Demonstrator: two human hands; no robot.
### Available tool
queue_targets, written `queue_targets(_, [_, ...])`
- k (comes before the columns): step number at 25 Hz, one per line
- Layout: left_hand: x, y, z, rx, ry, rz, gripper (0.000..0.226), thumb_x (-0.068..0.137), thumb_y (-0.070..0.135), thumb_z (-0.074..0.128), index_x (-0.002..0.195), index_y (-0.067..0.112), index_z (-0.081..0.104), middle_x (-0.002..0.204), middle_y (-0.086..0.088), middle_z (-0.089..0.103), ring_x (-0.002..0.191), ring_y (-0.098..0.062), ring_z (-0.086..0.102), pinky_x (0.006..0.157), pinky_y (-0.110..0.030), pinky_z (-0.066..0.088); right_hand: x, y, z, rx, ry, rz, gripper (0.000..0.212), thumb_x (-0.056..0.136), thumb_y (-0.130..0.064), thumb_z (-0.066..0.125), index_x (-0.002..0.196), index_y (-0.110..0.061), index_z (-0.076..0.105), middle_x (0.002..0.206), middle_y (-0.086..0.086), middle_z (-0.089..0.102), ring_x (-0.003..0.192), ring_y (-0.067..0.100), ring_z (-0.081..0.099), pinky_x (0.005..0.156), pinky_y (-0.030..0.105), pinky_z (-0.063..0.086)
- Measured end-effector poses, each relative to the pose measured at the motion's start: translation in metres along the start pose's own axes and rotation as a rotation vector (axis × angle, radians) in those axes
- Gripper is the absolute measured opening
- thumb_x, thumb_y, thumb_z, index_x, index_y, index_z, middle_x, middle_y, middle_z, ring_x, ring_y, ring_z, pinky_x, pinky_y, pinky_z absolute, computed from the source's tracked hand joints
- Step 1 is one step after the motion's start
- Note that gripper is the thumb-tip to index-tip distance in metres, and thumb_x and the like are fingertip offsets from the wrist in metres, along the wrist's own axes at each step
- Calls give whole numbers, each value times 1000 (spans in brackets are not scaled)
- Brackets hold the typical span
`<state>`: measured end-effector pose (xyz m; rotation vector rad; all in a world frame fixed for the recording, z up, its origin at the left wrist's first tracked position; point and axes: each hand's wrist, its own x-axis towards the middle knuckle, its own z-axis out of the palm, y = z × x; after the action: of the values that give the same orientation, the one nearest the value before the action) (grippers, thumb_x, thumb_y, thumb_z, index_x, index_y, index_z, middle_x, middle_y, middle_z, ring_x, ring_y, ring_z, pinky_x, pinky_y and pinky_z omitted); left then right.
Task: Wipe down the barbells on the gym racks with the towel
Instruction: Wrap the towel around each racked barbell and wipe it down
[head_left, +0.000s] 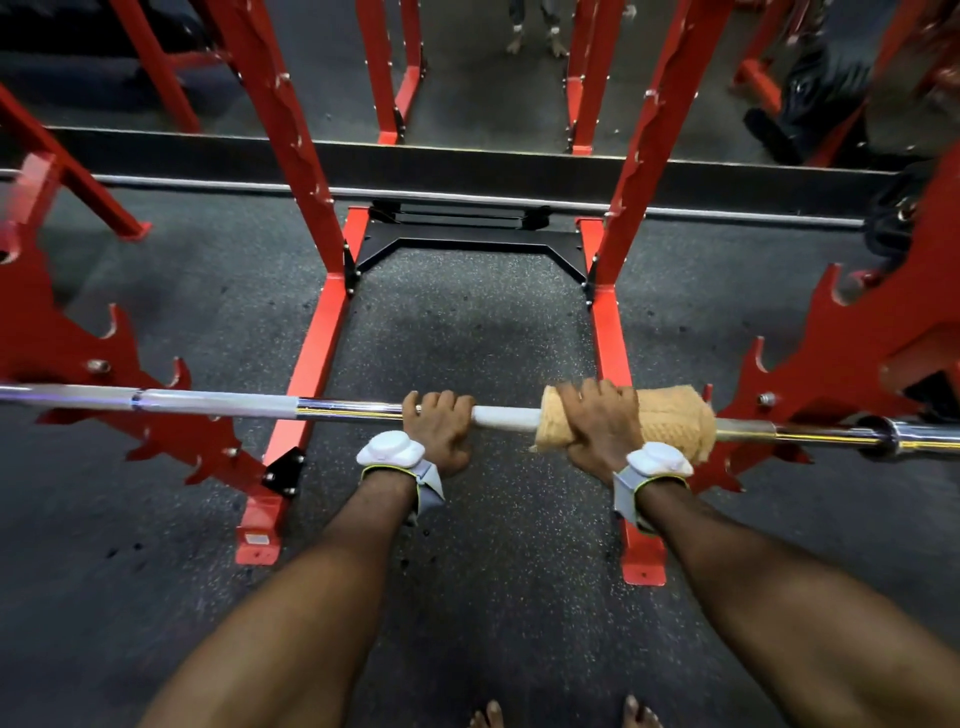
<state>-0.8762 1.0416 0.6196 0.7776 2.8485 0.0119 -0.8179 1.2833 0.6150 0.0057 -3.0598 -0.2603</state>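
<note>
1. The left hand (439, 431) is curled round the bare bar (218, 404), steadying it on the rack (831, 353).
2. Just to its right, the right hand (600, 426) clamps the towel (675, 421), which is wrapped round the bar.
3. The stroke likely goes best with the wrap held snug, sliding away from the left hand and twisting to reach the underside.

A gym's weight area. Red steel racks (306, 171) stand on speckled rubber flooring (467, 338). A barbell (337, 410) rests across the hooks.
</note>
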Motion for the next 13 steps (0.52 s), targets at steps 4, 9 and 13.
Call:
queue_targets(4, [4, -8, -4, 3, -12, 35, 50, 86, 38, 55, 132, 19, 46, 129, -2, 50, 127, -26, 42, 114, -51, 12, 32, -92, -13, 18, -70, -33, 60, 44, -42, 81, 96, -23, 58, 86, 5, 59, 77, 27, 56, 67, 38, 39])
queue_targets(9, [3, -34, -7, -4, -17, 64, 51, 84, 36, 59, 133, 25, 51, 130, -1, 48, 132, -26, 37, 114, -56, 5, 27, -52, -12, 123, -92, -175, 70, 65, -38, 79, 128, -21, 53, 109, 6, 57, 95, 28, 53, 76, 41, 38])
queue_targets(13, [0, -34, -5, -25, 15, 48, 60, 79, 36, 62, 137, 30, 48, 133, 2, 47, 134, -23, 36, 113, -53, 2, 15, -27, -3, -14, -91, 1, 63, 59, -51, 79, 110, -23, 56, 96, 5, 59, 84, 27, 55, 71, 39, 36])
